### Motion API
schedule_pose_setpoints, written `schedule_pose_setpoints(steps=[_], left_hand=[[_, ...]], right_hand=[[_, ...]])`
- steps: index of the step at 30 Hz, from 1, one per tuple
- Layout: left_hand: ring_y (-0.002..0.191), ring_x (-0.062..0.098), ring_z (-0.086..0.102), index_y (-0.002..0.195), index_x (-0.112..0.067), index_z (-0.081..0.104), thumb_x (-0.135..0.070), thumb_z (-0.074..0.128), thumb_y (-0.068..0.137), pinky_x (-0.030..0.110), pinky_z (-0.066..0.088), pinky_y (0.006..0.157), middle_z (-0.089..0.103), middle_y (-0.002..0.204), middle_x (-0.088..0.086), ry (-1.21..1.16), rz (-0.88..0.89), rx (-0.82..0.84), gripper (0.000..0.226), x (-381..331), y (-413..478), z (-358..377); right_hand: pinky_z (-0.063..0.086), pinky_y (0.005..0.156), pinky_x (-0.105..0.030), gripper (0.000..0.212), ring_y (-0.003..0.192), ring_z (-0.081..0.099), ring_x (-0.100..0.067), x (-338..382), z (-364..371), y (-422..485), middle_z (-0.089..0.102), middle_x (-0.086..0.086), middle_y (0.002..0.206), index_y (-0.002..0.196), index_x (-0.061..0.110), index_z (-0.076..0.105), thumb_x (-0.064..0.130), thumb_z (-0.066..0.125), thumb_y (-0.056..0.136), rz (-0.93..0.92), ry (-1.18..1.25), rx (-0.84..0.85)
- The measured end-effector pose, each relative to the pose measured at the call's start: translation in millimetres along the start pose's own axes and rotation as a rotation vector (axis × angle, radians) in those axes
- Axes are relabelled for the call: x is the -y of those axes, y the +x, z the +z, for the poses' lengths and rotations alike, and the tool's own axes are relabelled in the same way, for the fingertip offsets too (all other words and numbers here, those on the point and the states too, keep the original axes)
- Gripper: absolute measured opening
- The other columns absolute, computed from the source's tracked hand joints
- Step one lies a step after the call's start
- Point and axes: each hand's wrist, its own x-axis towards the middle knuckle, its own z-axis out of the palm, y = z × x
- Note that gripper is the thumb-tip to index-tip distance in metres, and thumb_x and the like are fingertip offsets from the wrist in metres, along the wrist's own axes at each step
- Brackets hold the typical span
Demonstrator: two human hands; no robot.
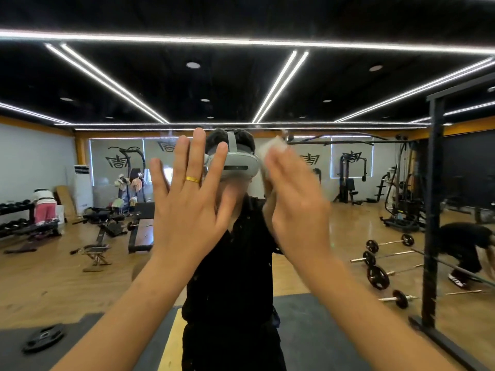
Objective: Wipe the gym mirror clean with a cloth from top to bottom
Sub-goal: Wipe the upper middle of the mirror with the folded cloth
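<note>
Cloth [273, 149] high on the mirror [348, 81], right under the right hand [293, 202].
That hand's flat and blurry, straight fingers pressing it on; left hand [184, 202] spread wide, holding nothing.

I think this is a gym: barbells [389, 242] lie on the wooden floor [53, 277], with a dumbbell rack [13, 210], weight machines [348, 178] and benches [112, 226], all reflected in the wall mirror [241, 84].

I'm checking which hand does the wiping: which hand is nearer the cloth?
Right. The right hand presses on the cloth, which shows just above it. The left hand is spread open to the cloth's left, apart from it.
</note>
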Motion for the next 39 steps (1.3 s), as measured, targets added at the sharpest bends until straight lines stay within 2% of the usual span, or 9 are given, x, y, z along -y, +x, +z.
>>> schedule_pose_setpoints(steps=[3,8,12,17,20,24,29,34,39], left_hand=[[0.159,0.025,-0.005,0.165,-0.025,0.01,-0.048,0.031,0.107,0.061,0.0,0.125,-0.004,0.173,0.007,0.002,-0.004,-0.002,0.066,0.3,-0.9,1.1],[0.159,0.024,-0.006,0.165,-0.025,0.01,-0.048,0.031,0.107,0.061,0.0,0.125,-0.004,0.173,0.007,-0.004,-0.012,-0.003,0.066,-0.5,-0.7,1.5],[0.159,0.025,-0.003,0.165,-0.024,0.015,-0.046,0.034,0.106,0.06,-0.001,0.125,0.0,0.173,0.007,0.007,-0.014,-0.021,0.066,-1.6,0.0,0.7],[0.159,0.027,0.0,0.165,-0.023,0.018,-0.046,0.034,0.107,0.056,-0.005,0.126,0.003,0.173,0.008,0.029,-0.005,-0.034,0.064,-2.5,0.5,0.3],[0.159,0.028,0.002,0.164,-0.023,0.019,-0.046,0.033,0.107,0.055,-0.005,0.126,0.004,0.173,0.009,0.045,-0.005,-0.039,0.064,-3.5,1.9,-1.2],[0.159,0.028,0.004,0.164,-0.021,0.023,-0.047,0.031,0.106,0.06,0.002,0.125,0.007,0.172,0.01,0.03,-0.006,-0.034,0.063,-5.4,1.9,-4.5],[0.159,0.029,0.006,0.163,-0.021,0.025,-0.048,0.029,0.106,0.063,0.006,0.123,0.008,0.172,0.01,0.02,-0.026,-0.02,0.064,-5.6,1.7,-4.9],[0.159,0.028,0.003,0.164,-0.022,0.021,-0.05,0.023,0.107,0.062,0.003,0.125,0.006,0.173,0.009,0.042,-0.025,-0.003,0.064,-6.1,2.2,-3.7],[0.159,0.027,0.004,0.164,-0.022,0.022,-0.049,0.026,0.107,0.061,0.003,0.125,0.007,0.173,0.009,0.037,-0.033,-0.014,0.064,-6.2,1.5,-3.4]], right_hand=[[0.038,0.12,-0.043,0.073,0.148,0.042,-0.026,-0.5,-6.8,-46.1,0.049,-0.008,0.155,0.147,0.004,0.054,-0.02,0.073,0.08,-0.12,-0.025,0.141],[0.043,0.116,-0.047,0.064,0.141,0.05,-0.03,-21.4,-12.3,-10.0,0.056,-0.011,0.148,0.143,0.006,0.057,-0.017,0.071,0.084,-0.157,-0.07,0.128],[0.025,0.124,-0.025,0.042,0.137,0.047,-0.028,-34.3,-10.6,49.8,0.058,-0.013,0.143,0.14,0.002,0.058,0.007,0.048,0.1,-0.081,-0.063,-0.005],[0.033,0.123,-0.047,0.054,0.145,0.043,-0.033,-25.1,-0.8,46.4,0.05,-0.016,0.152,0.148,0.001,0.05,-0.009,0.051,0.095,0.022,-0.088,-0.004],[0.029,0.125,-0.041,0.058,0.148,0.039,-0.031,-15.3,-10.8,10.6,0.046,-0.016,0.157,0.151,0.001,0.047,-0.002,0.039,0.094,-0.066,-0.118,0.104],[0.037,0.12,-0.047,0.052,0.145,0.045,-0.033,-37.8,-20.0,14.7,0.049,-0.016,0.155,0.149,0.0,0.049,0.003,0.042,0.098,-0.21,-0.125,0.205],[0.03,0.123,-0.049,0.057,0.145,0.042,-0.039,-52.8,-12.3,56.8,0.05,-0.022,0.152,0.147,-0.004,0.05,-0.008,0.047,0.09,-0.142,-0.039,0.116],[0.029,0.123,-0.052,0.08,0.15,0.035,-0.036,-38.2,-13.0,23.6,0.04,-0.018,0.16,0.155,0.0,0.039,-0.011,0.072,0.083,-0.105,-0.075,0.132],[0.028,0.124,-0.053,0.08,0.155,0.024,-0.033,-36.6,-21.9,22.5,0.029,-0.016,0.167,0.159,0.002,0.031,-0.009,0.062,0.086,-0.133,-0.084,0.214]])
